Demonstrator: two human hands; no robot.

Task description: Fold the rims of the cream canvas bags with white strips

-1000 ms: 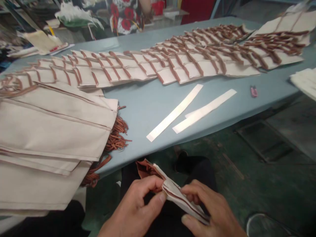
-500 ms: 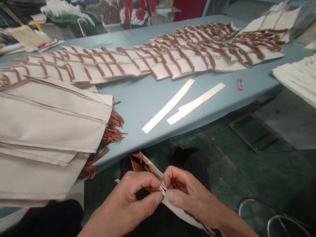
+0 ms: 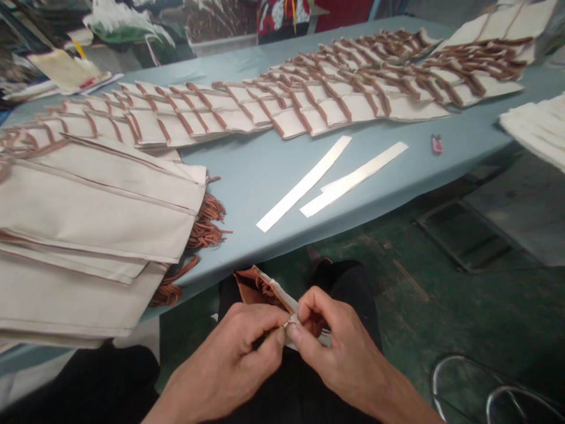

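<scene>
Over my lap, a cream fabric piece with brown lining (image 3: 252,284) is held at its edge between both hands. My left hand (image 3: 238,347) pinches the edge between thumb and forefinger. My right hand (image 3: 329,335) pinches the same edge right beside it, thumb tips almost meeting. Brown cord shows inside the fold at the far end. The fingers hide most of the gripped spot and the piece's near part. Left of my hands lies a stack of flat cream fabric pieces (image 3: 101,203), with bundles of brown cords (image 3: 207,227) sticking out at its right edge.
Long overlapping rows of cream pieces with brown edging (image 3: 247,112) run across the blue-covered table (image 3: 238,171). White strips (image 3: 304,184) and a small pink tool (image 3: 436,144) lie nearer the edge. White fabric (image 3: 538,126) is at right; a metal frame (image 3: 459,371) stands below right.
My hands have drawn closer together on the edge, and the right hand has turned so its fingers cover more of it. The view has shifted slightly.
</scene>
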